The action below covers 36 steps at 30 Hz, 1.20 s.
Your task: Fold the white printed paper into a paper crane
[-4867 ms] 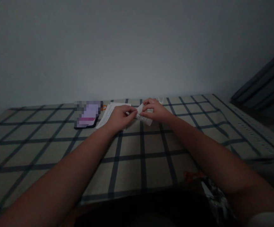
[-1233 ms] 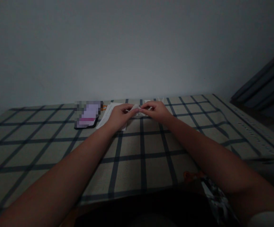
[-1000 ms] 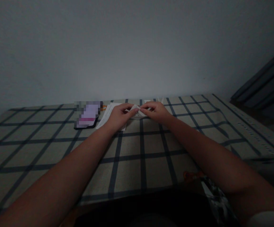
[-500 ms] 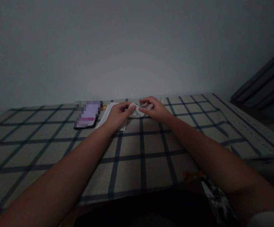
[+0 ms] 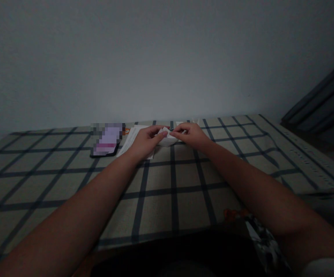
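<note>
Over the checked cloth (image 5: 157,209), left fingers (image 5: 161,136) and right fingers (image 5: 179,135) — nearly closed — pinch white paper (image 5: 167,142).

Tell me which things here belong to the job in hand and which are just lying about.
Job in hand:
paper
left hand and right hand, both apparently gripping it

Seemingly lying about:
phone
sheets, partly hidden by the left hand, possibly related
</note>
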Available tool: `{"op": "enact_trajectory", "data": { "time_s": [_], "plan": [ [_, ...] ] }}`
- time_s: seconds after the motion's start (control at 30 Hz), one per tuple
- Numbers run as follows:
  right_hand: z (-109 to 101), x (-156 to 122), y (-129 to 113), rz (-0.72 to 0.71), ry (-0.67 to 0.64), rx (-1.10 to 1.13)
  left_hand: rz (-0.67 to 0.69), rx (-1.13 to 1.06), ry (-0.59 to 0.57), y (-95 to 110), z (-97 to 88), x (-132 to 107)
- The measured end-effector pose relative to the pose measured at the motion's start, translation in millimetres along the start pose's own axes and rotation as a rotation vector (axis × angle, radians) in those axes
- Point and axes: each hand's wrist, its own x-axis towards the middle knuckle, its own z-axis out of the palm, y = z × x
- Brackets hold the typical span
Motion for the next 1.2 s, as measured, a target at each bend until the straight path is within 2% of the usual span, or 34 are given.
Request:
{"op": "enact_trajectory", "data": {
  "time_s": [0.2,0.33,0.5,0.87,1.07,1.2],
  "plan": [
    [0.1,-0.5,0.8,-0.013,0.009,-0.033,0.058,0.11,0.099,-4.9,0.4,1.0],
    [-0.5,-1.4,1.4,-0.028,0.016,-0.055,0.18,0.16,0.162,-3.3,-2.1,1.5],
    [-0.6,-1.9,2.9,-0.074,0.026,-0.087,0.289,0.322,0.155,2.1,-5.5,1.4],
    [-1.4,-1.5,1.1,-0.122,0.024,-0.116,0.228,0.289,0.085,-0.7,-6.8,2.7],
    [-2.2,-2.3,-2.6,-0.084,0.055,-0.045,0.201,0.123,0.192,-4.7,-7.6,6.1],
    [1.8,-4.1,0.9,-0.053,0.039,0.016,0.127,0.076,0.232,-3.3,-7.6,7.5]
  ]
}}
